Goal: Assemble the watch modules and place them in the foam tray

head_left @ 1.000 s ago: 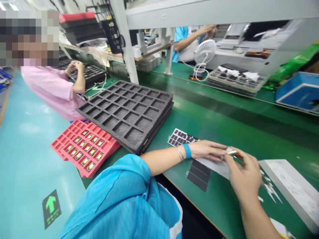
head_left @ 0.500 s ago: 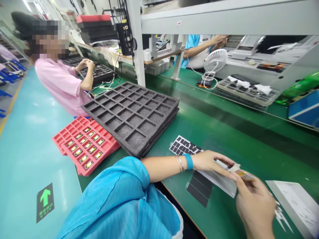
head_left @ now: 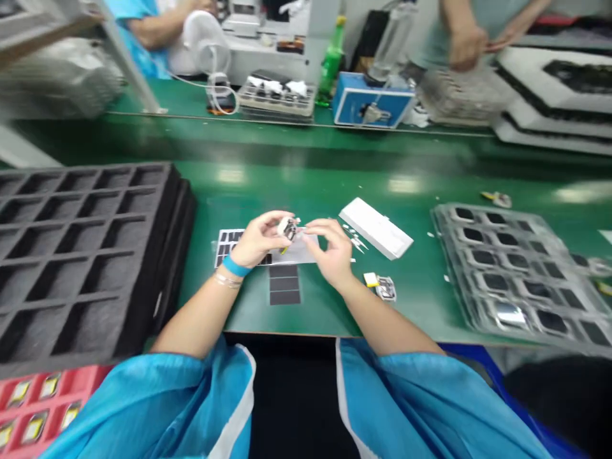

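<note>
My left hand (head_left: 259, 241) pinches a small pale part (head_left: 287, 227) above the green table (head_left: 315, 185). My right hand (head_left: 332, 248) is curled close beside it, fingertips at the same part; what they hold is too small to make out. Under my hands lies a grey backing sheet (head_left: 296, 253) with black pads, and a loose black pad strip (head_left: 284, 284) lies just in front. Another small component (head_left: 385, 287) rests on the table right of my right wrist.
Stacked black foam trays (head_left: 86, 255) fill the left. A red tray (head_left: 33, 408) with gold parts sits at the lower left. A clear blister tray (head_left: 516, 274) lies right, a white block (head_left: 377, 228) behind my hands. Other people work across the belt.
The view has swung right to face the table squarely. My hands have lifted off the backing sheet and now meet over a small pale part.
</note>
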The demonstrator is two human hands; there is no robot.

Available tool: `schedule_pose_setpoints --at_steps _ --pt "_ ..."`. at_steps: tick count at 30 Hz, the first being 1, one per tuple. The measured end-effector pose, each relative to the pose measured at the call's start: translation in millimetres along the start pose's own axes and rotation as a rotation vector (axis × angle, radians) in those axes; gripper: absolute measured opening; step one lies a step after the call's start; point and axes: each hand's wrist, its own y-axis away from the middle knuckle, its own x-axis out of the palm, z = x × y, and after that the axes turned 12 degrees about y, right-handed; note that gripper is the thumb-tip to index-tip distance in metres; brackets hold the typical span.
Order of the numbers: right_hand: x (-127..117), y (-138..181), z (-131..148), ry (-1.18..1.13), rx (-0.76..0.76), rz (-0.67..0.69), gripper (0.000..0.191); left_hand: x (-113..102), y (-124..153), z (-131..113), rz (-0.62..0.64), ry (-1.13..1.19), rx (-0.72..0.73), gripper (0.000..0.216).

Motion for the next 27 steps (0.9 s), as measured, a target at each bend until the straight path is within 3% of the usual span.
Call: schedule_pose_setpoints --at_steps 5,20,27 --pt "-1 2 7 0.117 -0.176 -0.040 0.006 4 2 6 -0.007 -0.095 0.086 0.055" --pt "3 7 0 0.226 -0.103 0.054 0.013 5 3 22 -0.092 -0.276 0.230 0.061" --pt "3 -2 -4 0.271 -0.218 0.062 0.015 0 -2 24 -0.070 -0.230 0.166 0.059"
